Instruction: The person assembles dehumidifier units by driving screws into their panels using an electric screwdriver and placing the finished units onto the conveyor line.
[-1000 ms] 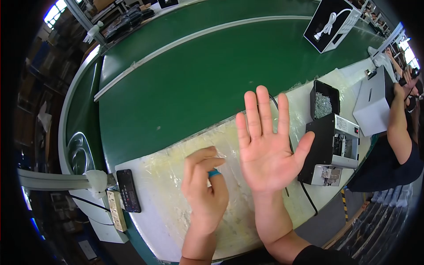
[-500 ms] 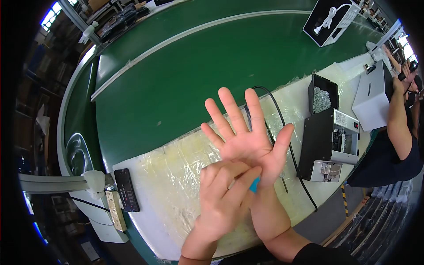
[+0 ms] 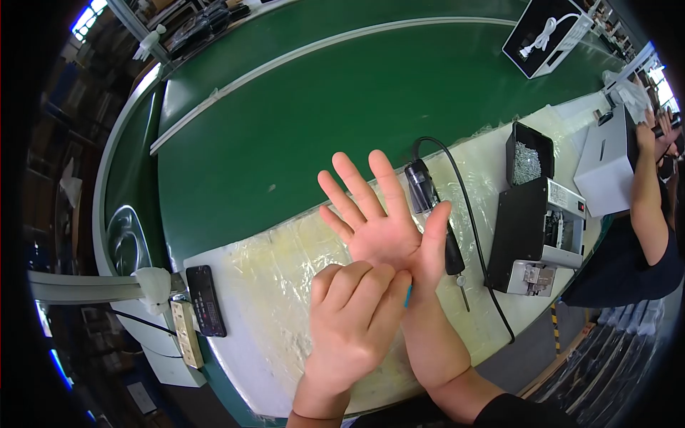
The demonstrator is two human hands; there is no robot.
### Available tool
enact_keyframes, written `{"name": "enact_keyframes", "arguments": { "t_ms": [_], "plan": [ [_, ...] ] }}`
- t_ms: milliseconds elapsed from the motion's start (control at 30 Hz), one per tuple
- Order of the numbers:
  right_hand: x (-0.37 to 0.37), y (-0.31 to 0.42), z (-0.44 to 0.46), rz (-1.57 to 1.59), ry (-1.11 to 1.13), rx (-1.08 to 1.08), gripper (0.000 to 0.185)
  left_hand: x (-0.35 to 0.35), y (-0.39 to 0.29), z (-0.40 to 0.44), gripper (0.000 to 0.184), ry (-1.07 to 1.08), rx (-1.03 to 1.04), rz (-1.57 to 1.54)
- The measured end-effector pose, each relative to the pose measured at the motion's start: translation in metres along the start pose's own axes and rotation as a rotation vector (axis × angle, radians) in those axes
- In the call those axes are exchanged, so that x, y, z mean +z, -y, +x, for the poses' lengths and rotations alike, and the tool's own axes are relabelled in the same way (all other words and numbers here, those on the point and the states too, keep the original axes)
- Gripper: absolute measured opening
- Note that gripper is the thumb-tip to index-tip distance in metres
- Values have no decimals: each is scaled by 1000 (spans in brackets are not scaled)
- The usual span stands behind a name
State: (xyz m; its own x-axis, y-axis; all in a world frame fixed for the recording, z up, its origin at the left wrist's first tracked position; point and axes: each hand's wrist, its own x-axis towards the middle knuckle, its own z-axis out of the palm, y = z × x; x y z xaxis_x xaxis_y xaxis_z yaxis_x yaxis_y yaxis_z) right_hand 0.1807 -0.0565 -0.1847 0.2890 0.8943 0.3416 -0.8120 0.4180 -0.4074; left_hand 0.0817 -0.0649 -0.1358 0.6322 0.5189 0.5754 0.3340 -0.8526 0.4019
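Observation:
My right hand (image 3: 389, 239) is held up, palm towards me, with its fingers spread and nothing in it. Against the heel of that palm, near the wrist, my left hand (image 3: 353, 321) is closed in a pinch. A small blue piece (image 3: 408, 295) shows as a thin strip at the left fingertips, beside the right wrist; most of it is hidden and its kind is unclear. Just behind my right hand, a black electric screwdriver (image 3: 453, 251) with a cable lies on the plastic-covered mat (image 3: 271, 285).
A screw feeder (image 3: 521, 232) and a black bin of screws (image 3: 526, 162) stand to the right. Beyond is a white box (image 3: 605, 167) with a co-worker's arm (image 3: 646, 207) against it. At left lie a black phone-like device (image 3: 206, 301) and a power strip (image 3: 187, 335).
Both hands have shifted slightly left, and the right fingers have moved away from the screwdriver, which now shows more. Less of the blue piece is visible at the left fingertips.

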Motion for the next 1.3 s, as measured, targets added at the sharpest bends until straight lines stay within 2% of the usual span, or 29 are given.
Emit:
{"name": "enact_keyframes", "arguments": {
  "t_ms": [167, 267, 333, 367, 433, 533, 733, 800, 933, 1000, 1200, 1300],
  "plan": [
    [1, -3, 1, 42, -73, 26, 84, -2, 3, 1, 29, -2, -15, 61],
    [3, -2, 3, 139, -151, 20, 81, 2, 10, 3, 24, -16, -124, -3],
    [4, 4, 3, 288, -201, 6, 78, 0, 24, -1, 20, -146, -275, 42],
    [1, 4, 3, 323, -178, -20, 76, -1, 28, -2, 20, -143, -273, 38],
    [0, 8, 4, 357, -181, -30, 75, -2, 36, -4, 15, -314, -550, -3],
    [1, 12, 5, 416, -174, -41, 74, 1, 44, -6, 11, -313, -625, 58],
    [3, 16, 4, 427, -171, -73, 75, 11, 26, 2, 26, -384, -452, 60],
    [4, 15, 3, 406, -154, -79, 79, 4, 11, 2, 25, -159, -330, -68],
    [4, 12, 1, 315, -54, -42, 85, 9, -4, 2, 28, -11, -163, -105],
    [5, 9, 0, 244, -32, -18, 91, 12, -3, 0, 29, -27, -159, -109],
    [5, 7, 0, 217, -31, 0, 93, 11, -1, -1, 31, -13, -141, -98],
    [1, 5, 0, 166, -42, 15, 93, 11, 0, 0, 31, -23, -64, -14]
  ]
}}
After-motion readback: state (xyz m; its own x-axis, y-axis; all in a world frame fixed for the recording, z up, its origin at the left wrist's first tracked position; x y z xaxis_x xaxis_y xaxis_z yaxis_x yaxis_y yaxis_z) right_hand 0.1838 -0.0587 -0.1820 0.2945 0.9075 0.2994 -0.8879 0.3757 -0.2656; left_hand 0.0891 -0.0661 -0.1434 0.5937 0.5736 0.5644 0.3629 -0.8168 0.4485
